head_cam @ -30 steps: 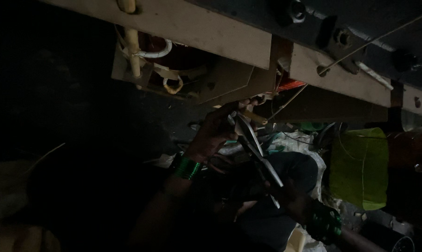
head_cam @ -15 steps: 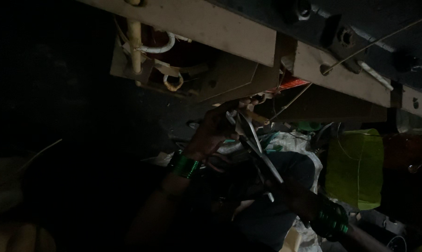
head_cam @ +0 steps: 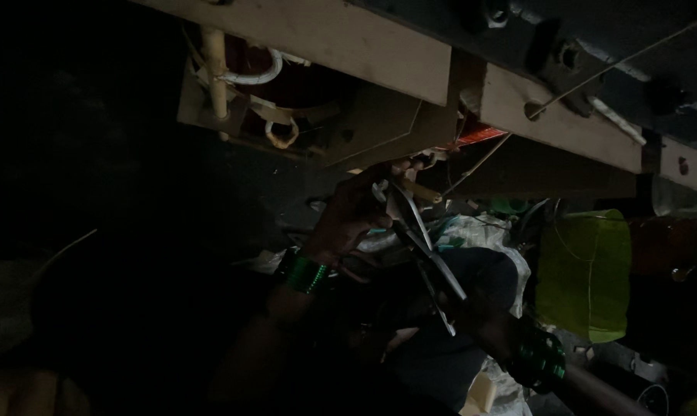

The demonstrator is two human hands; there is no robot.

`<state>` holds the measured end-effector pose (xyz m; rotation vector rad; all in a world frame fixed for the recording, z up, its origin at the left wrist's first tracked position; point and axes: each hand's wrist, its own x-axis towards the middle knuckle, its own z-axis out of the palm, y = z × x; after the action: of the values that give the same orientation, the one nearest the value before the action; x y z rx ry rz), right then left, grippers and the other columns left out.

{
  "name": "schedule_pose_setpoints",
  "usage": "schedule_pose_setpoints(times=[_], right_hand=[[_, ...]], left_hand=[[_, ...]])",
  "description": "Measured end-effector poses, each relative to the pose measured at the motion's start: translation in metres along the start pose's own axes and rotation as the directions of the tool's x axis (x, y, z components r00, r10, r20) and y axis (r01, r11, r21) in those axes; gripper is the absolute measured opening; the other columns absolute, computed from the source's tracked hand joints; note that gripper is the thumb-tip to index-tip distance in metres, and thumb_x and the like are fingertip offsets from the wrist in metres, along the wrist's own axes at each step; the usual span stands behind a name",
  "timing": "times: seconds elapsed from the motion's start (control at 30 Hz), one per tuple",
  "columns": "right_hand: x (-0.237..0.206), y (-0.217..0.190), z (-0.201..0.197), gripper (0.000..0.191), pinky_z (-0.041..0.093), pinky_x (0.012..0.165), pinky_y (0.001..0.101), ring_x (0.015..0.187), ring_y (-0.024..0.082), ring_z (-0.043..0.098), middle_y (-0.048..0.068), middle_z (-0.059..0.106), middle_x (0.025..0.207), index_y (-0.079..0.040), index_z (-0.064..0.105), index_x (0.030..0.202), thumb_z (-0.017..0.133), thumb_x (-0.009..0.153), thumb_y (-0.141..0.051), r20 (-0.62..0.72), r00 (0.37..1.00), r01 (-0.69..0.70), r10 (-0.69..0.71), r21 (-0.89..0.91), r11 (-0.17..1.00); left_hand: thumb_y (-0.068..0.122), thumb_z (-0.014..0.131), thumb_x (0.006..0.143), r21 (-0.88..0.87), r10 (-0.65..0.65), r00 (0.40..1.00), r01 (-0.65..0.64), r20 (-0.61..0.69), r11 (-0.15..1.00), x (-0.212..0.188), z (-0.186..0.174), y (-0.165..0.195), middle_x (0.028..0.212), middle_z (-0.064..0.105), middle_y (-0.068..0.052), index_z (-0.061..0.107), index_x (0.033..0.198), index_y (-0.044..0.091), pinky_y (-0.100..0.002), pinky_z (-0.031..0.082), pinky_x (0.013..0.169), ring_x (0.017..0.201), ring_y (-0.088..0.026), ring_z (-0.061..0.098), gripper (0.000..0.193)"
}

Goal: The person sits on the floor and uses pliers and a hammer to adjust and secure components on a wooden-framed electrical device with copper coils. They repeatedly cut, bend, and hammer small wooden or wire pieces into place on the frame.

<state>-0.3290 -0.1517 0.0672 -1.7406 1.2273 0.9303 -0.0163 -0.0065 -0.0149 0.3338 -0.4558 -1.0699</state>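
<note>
Head view, very dark. Left hand (head_cam: 356,216) raised beneath wooden beam (head_cam: 341,38), fingers pinching something small, too dim to identify. Right hand (head_cam: 472,312) lower, clamped on handles of pliers (head_cam: 418,239); plier tips meet left fingertips. Green bangles (head_cam: 304,272) on left wrist. Yellow-green container (head_cam: 583,270) at right.

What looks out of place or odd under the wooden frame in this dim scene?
Loose wires and tape loops dangle untidily beneath the wooden frame, left of the left hand and pliers. Elsewhere it is too dark to judge.
</note>
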Motion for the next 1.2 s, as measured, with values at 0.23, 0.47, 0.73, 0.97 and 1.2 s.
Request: schedule_pose_setpoints(times=[0.23,0.47,0.73,0.97,1.2], right_hand=[[0.009,0.008,-0.002,0.048,0.058,0.07,0.0362,0.081,0.02,0.07,0.009,0.072,0.093,-0.009,0.064,0.129,0.048,0.101,-0.044,0.038,0.986,0.165,-0.165,-0.005,0.986],[0.02,0.02,-0.009,0.043,0.058,0.073,0.0375,0.08,0.023,0.071,0.015,0.074,0.089,-0.013,0.074,0.124,0.049,0.103,-0.041,0.029,0.998,0.064,-0.059,-0.26,0.963],[0.037,0.054,-0.003,0.04,0.058,0.08,0.0401,0.09,0.025,0.07,0.015,0.072,0.1,-0.012,0.071,0.126,0.051,0.102,-0.038,-0.048,0.969,0.218,-0.241,-0.285,0.933],[0.048,0.078,-0.012,0.039,0.057,0.087,0.0423,0.099,0.027,0.069,0.014,0.071,0.11,-0.011,0.068,0.127,0.052,0.102,-0.035,-0.092,0.977,0.154,-0.195,-0.333,0.93],[0.028,0.081,-0.013,0.038,0.056,0.092,0.0443,0.105,0.028,0.068,0.013,0.07,0.118,-0.01,0.066,0.128,0.055,0.1,-0.033,-0.175,0.956,0.164,-0.234,-0.343,0.925]], left_hand=[[-0.004,0.081,0.086,-0.056,-0.029,0.999,0.028,-0.016,0.998,0.0,-0.005,-0.001,0.135,0.067,-0.011,0.05,0.156,0.004,-0.043,0.06,0.098,0.118,-0.025,0.066,0.077],[-0.001,0.08,0.086,-0.09,0.026,0.999,-0.023,0.024,0.996,-0.002,-0.006,-0.004,0.137,0.07,-0.012,0.051,0.155,0.002,-0.037,0.062,0.107,0.127,-0.023,0.069,0.076],[-0.003,0.079,0.09,-0.079,-0.007,1.0,0.007,-0.006,0.997,-0.001,0.006,0.011,0.153,0.059,-0.01,0.05,0.161,0.003,-0.032,0.055,0.083,0.102,-0.02,0.063,0.076],[0.0,0.077,0.094,-0.151,0.06,0.995,-0.048,0.077,0.987,0.002,0.015,0.019,0.164,0.046,-0.01,0.047,0.156,0.007,-0.041,0.063,0.103,0.131,-0.025,0.068,0.07],[0.028,0.085,0.093,0.07,0.005,0.998,-0.01,0.066,0.997,-0.001,0.008,0.015,0.168,0.042,-0.012,0.034,0.164,0.009,-0.049,0.056,0.114,0.139,-0.031,0.06,0.089]])
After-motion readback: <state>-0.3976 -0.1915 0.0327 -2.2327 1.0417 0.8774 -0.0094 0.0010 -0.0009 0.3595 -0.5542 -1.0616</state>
